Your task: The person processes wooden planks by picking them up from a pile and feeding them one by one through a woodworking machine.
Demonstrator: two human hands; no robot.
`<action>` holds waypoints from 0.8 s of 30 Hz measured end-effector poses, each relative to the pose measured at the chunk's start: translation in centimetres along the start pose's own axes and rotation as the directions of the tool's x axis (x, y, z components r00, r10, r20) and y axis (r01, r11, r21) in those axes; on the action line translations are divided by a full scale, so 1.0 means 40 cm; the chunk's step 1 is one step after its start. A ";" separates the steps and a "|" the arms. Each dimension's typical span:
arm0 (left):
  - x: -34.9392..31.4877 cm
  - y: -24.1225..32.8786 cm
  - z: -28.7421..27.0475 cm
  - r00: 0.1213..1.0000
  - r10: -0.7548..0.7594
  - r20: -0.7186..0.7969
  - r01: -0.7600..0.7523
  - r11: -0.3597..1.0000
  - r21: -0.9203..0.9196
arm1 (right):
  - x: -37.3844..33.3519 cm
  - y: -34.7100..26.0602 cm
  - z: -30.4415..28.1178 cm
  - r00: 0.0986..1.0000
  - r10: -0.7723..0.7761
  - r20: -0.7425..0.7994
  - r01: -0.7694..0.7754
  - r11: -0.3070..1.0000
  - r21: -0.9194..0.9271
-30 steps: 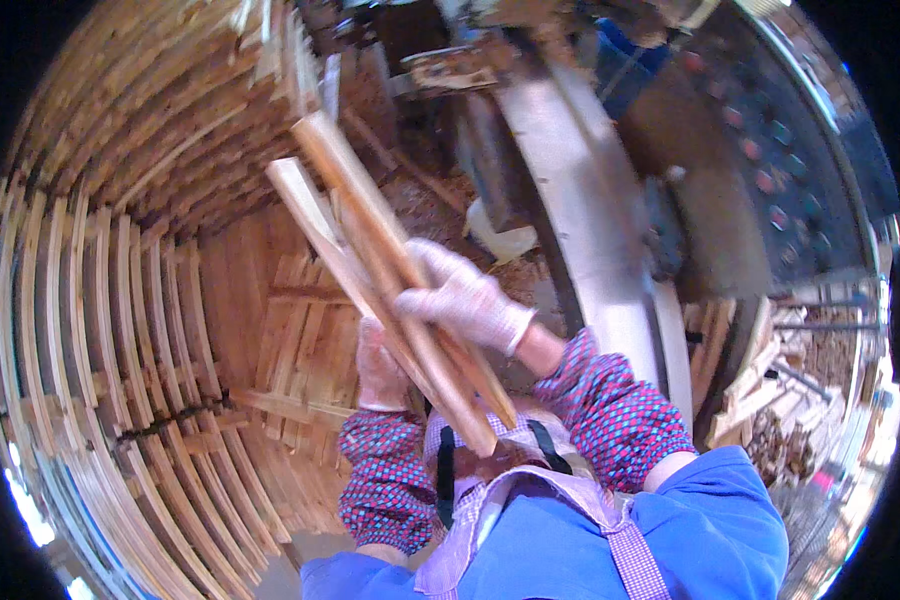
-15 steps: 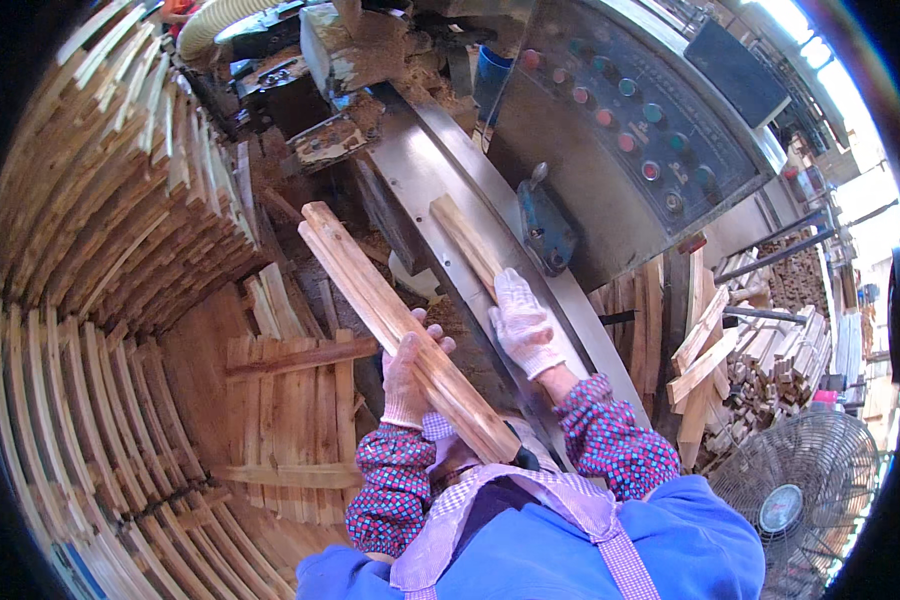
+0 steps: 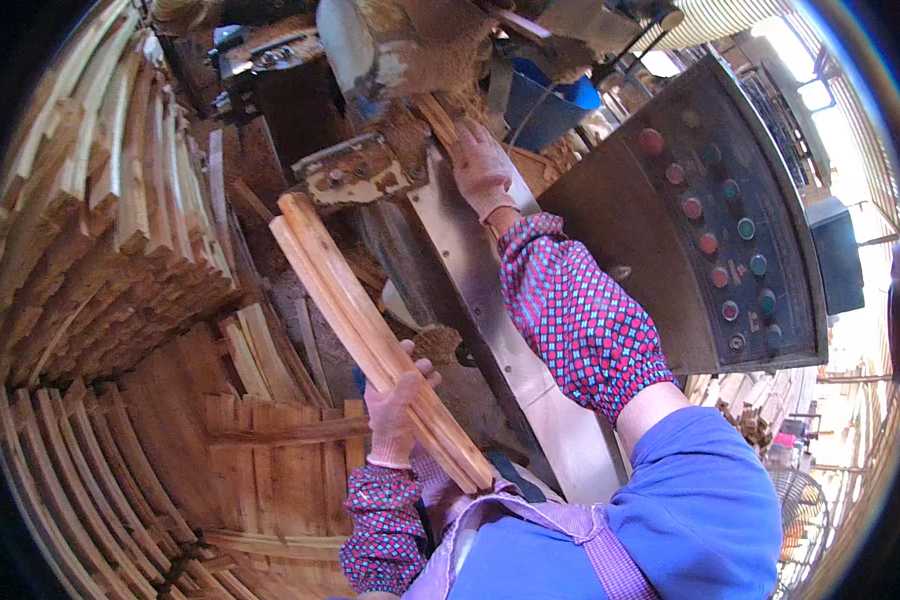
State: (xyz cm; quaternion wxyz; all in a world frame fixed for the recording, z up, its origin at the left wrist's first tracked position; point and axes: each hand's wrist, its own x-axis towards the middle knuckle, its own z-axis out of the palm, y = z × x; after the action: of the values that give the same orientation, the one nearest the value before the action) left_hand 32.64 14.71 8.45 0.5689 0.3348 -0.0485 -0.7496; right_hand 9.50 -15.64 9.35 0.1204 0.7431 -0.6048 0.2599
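Note:
My left hand, in a pale glove, is closed around a small bundle of long wooden strips. The bundle slants over the left side of the machine's bed, its near end close to my apron. My right hand, gloved too, reaches far forward over the metal bed. Its fingers are on a single wooden strip, whose far end runs in under the sawdust-covered machine head. The part of that strip beneath my palm is hidden.
Tall stacks of wooden strips rise on the left, above more slatted wood. A control panel with red and green buttons flanks the bed on the right. Behind it are a blue bin and, lower right, a fan.
My right hand has slid forward along the bed, carrying the single strip to the machine head. The left hand still grips its bundle. The view has shifted with my head.

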 end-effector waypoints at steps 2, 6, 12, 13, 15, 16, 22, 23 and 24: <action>0.000 0.011 -0.003 1.000 0.014 0.022 -0.014 1.000 -0.004 | 0.006 -0.027 -0.023 0.981 0.090 -0.175 -0.028 0.944 0.330; -0.040 0.035 0.006 0.991 0.130 -0.014 -0.131 0.988 -0.082 | -0.226 -0.188 -0.220 0.962 0.273 0.028 -0.195 0.610 0.768; -0.111 -0.050 0.069 0.984 0.162 0.073 -0.153 0.982 -0.110 | -0.608 -0.351 -0.623 0.629 -0.174 0.758 -0.533 0.613 0.583; -0.126 -0.068 0.064 0.988 0.111 0.107 -0.099 0.988 -0.116 | -0.637 -0.361 -0.664 0.482 -0.105 0.870 -0.726 0.509 0.463; -0.150 -0.102 0.080 0.994 0.104 0.038 -0.106 0.993 0.043 | -0.733 -0.344 -0.705 0.616 0.026 0.787 -0.676 0.530 0.512; -0.150 -0.128 0.075 0.982 0.188 0.013 -0.188 0.982 0.033 | -0.779 -0.330 -0.720 0.676 0.090 0.732 -0.648 0.547 0.531; -0.136 -0.151 0.080 0.962 0.237 0.134 -0.228 0.970 -0.081 | -0.951 -0.150 -0.645 0.911 0.167 0.378 -0.163 0.986 -0.043; -0.132 -0.147 0.073 0.973 0.212 0.087 -0.208 0.977 -0.047 | -0.909 -0.141 -0.614 0.923 0.134 0.360 -0.133 0.991 -0.028; -0.128 -0.146 0.078 0.982 0.185 0.042 -0.184 0.983 -0.021 | -0.835 -0.122 -0.572 0.934 0.101 0.342 -0.100 0.995 -0.020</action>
State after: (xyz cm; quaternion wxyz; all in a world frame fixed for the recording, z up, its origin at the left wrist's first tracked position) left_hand 26.75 20.33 10.49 0.6375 0.3076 -0.0851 -0.7012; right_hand 4.23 24.74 11.38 0.0007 0.7450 -0.6539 0.1319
